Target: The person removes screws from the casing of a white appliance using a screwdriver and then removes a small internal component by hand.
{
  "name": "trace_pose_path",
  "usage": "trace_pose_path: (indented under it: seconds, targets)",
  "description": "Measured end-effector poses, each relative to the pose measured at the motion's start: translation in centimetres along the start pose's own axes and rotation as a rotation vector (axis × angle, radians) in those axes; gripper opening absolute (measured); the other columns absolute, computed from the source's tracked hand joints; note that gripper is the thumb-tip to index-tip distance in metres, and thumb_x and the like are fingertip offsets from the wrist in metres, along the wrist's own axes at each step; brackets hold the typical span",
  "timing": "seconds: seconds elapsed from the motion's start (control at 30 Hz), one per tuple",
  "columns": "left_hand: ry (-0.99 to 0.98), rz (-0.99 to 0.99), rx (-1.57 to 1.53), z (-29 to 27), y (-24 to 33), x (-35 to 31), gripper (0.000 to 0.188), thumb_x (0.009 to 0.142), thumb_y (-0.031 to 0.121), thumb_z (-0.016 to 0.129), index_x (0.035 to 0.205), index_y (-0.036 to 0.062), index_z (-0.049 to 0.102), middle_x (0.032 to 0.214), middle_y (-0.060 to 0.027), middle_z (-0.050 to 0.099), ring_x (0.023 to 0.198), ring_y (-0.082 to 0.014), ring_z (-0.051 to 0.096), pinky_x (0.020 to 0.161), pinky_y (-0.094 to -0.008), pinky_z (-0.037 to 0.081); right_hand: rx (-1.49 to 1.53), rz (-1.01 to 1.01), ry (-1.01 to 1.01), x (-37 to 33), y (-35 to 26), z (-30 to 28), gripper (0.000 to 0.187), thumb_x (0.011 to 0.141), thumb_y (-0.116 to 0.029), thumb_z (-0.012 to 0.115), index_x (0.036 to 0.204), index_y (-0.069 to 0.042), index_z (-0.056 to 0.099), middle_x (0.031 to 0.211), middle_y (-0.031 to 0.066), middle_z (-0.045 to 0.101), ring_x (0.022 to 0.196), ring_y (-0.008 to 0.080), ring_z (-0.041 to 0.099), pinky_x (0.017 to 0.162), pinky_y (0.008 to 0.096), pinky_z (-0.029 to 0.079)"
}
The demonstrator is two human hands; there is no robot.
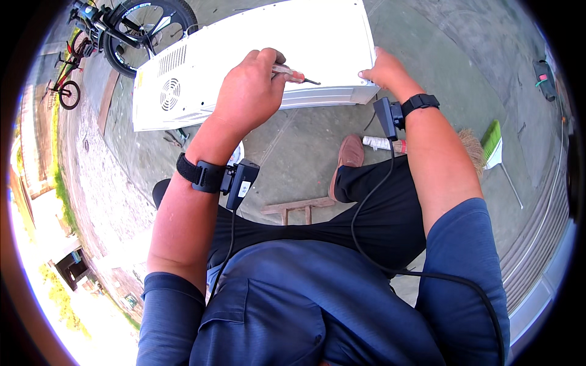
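Note:
A long white metal appliance casing [305,33] lies in front of me, with slotted vents and a round grille toward its left end. My left hand [249,91] is closed around a screwdriver [292,75] with a clear and red handle. Its dark shaft points right, over the casing's near edge; I cannot tell whether the tip touches a screw. At the casing's right end, my right hand [390,72] grips the near corner, thumb on the white surface. The rest of its fingers are partly hidden at the side.
A bicycle [146,30] stands beyond the casing's left end, a red one [68,79] farther left. By my shoe [349,152] lie a white cylindrical item [376,143] and a straw broom [470,146]. A green-and-white dustpan [493,146] is at right. Cables hang from both wrist devices.

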State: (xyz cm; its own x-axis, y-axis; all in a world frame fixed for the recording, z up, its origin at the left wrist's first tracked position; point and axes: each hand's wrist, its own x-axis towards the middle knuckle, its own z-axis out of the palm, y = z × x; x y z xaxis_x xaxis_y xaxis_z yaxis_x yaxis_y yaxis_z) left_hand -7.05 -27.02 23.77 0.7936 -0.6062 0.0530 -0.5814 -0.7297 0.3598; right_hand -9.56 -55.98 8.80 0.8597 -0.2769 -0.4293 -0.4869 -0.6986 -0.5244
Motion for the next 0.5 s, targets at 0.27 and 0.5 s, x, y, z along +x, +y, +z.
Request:
trace_pose_path:
  seconds: [0.27,0.5]
  targets:
    - [-0.041,-0.030,0.005,-0.09,0.03,-0.01,0.023,0.093,0.012,0.066,0.112,-0.0004,0.064,0.107,-0.0197,0.070,0.095,-0.0357,0.071,0.083,-0.0409,0.056,0.026,0.026,0.005,0.62,0.65,0.52,0.065,0.077,-0.031,0.084,0.130,-0.003,0.059,0.121,0.0209,0.070,0.112,0.0385,0.068,0.095,0.0448,0.054]
    - [-0.023,0.090,0.037,-0.02,0.06,0.86,0.021,0.090,0.010,0.066,0.110,0.0015,0.066,0.101,-0.0200,0.068,0.088,-0.0379,0.070,0.079,-0.0428,0.056,0.014,0.018,0.012,0.57,0.50,0.46,0.066,0.077,-0.030,0.085,0.130,-0.002,0.059,0.121,0.0211,0.070,0.112,0.0389,0.067,0.095,0.0450,0.054]
